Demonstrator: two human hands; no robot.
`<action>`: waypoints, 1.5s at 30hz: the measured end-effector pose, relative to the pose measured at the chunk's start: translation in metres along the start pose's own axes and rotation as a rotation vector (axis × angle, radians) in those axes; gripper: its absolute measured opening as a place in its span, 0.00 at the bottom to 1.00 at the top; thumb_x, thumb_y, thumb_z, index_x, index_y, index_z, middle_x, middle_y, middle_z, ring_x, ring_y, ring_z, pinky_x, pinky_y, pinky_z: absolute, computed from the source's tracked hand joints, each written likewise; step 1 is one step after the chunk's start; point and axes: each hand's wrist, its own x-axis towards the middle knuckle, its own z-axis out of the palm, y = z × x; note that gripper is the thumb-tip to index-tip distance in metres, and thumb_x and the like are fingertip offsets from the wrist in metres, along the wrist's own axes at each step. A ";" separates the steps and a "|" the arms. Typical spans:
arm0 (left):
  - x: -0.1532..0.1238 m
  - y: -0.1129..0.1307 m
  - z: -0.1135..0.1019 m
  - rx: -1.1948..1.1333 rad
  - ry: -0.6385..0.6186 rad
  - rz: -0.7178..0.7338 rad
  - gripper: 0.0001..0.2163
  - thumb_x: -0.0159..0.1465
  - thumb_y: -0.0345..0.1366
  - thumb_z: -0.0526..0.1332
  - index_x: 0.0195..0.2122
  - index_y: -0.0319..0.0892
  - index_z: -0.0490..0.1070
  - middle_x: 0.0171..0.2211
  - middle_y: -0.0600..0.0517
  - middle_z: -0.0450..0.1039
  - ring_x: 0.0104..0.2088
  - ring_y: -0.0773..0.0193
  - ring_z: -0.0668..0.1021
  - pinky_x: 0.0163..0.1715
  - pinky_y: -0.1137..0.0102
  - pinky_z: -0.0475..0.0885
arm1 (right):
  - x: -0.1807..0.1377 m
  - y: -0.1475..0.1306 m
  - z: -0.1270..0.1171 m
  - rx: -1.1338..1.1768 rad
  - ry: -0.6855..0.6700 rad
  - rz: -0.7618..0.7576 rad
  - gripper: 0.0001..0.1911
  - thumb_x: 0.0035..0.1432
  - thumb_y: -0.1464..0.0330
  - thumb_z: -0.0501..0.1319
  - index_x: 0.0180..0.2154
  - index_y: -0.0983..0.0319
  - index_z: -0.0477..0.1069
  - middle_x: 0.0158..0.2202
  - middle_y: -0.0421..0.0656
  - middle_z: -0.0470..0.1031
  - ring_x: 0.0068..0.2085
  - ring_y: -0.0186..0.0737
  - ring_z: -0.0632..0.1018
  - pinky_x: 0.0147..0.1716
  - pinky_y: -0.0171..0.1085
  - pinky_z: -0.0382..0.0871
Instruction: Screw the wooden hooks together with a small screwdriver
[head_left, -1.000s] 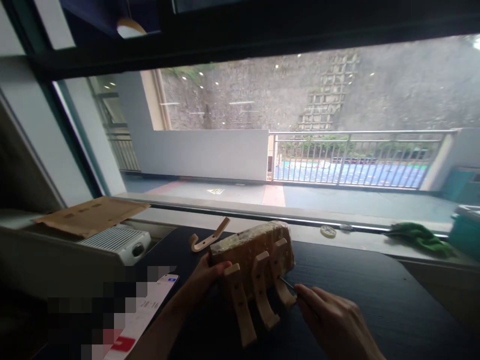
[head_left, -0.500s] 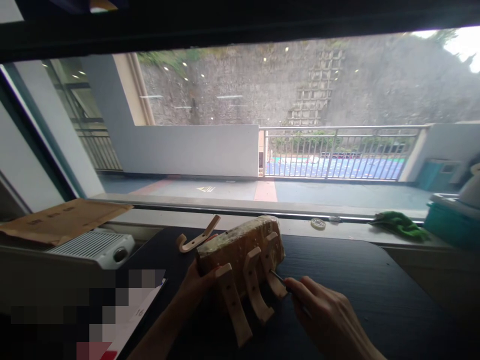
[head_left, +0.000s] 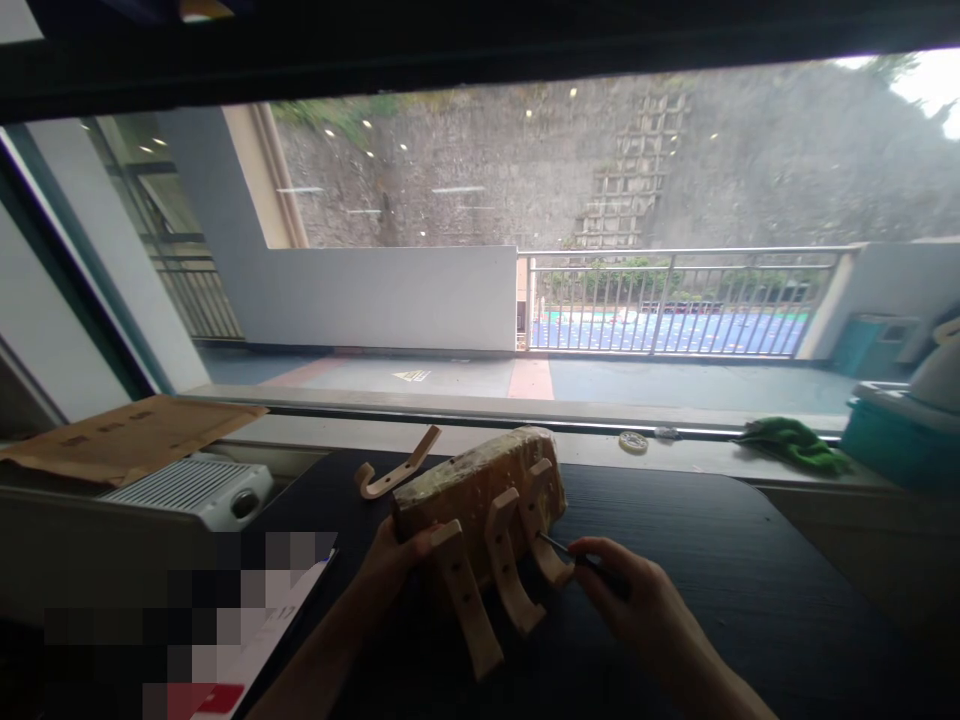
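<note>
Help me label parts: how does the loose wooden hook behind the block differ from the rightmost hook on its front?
The loose hook lies on the dark table; the rightmost hook sits against the block. The loose hook's curved end is at the left; the rightmost hook's is at the bottom. A thin tool in the right hand meets the rightmost hook, not the loose hook. Both are pale and curved at one end.

Brown block (head_left: 475,515) tilted; three pale wooden hooks (head_left: 503,556) along face, screwdriver (head_left: 555,545) at rightmost.
</note>
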 end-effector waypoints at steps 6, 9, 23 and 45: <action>0.002 -0.003 -0.003 0.040 0.006 0.011 0.17 0.42 0.42 0.71 0.31 0.37 0.77 0.29 0.48 0.79 0.35 0.49 0.78 0.34 0.66 0.72 | -0.003 -0.003 -0.007 -0.423 0.122 -0.462 0.15 0.59 0.75 0.51 0.45 0.60 0.70 0.31 0.42 0.75 0.26 0.34 0.74 0.25 0.32 0.62; 0.003 -0.004 -0.004 0.038 -0.008 0.013 0.16 0.42 0.41 0.71 0.29 0.37 0.78 0.27 0.48 0.78 0.34 0.49 0.78 0.33 0.67 0.72 | -0.003 -0.002 -0.005 -0.427 0.131 -0.536 0.14 0.60 0.75 0.50 0.40 0.60 0.73 0.27 0.41 0.73 0.26 0.34 0.73 0.25 0.32 0.62; 0.001 -0.004 -0.006 -0.009 -0.034 0.002 0.16 0.42 0.42 0.71 0.30 0.39 0.77 0.27 0.49 0.78 0.31 0.53 0.78 0.31 0.67 0.71 | 0.001 -0.008 -0.012 -0.112 0.011 0.032 0.13 0.57 0.63 0.54 0.43 0.58 0.70 0.26 0.38 0.76 0.26 0.38 0.76 0.25 0.34 0.65; -0.001 -0.006 -0.004 -0.016 0.012 0.020 0.13 0.42 0.39 0.69 0.28 0.38 0.77 0.24 0.53 0.77 0.29 0.54 0.78 0.28 0.70 0.70 | 0.000 -0.006 -0.006 -0.063 0.076 -0.057 0.10 0.59 0.63 0.55 0.40 0.59 0.70 0.30 0.41 0.77 0.30 0.39 0.77 0.28 0.33 0.68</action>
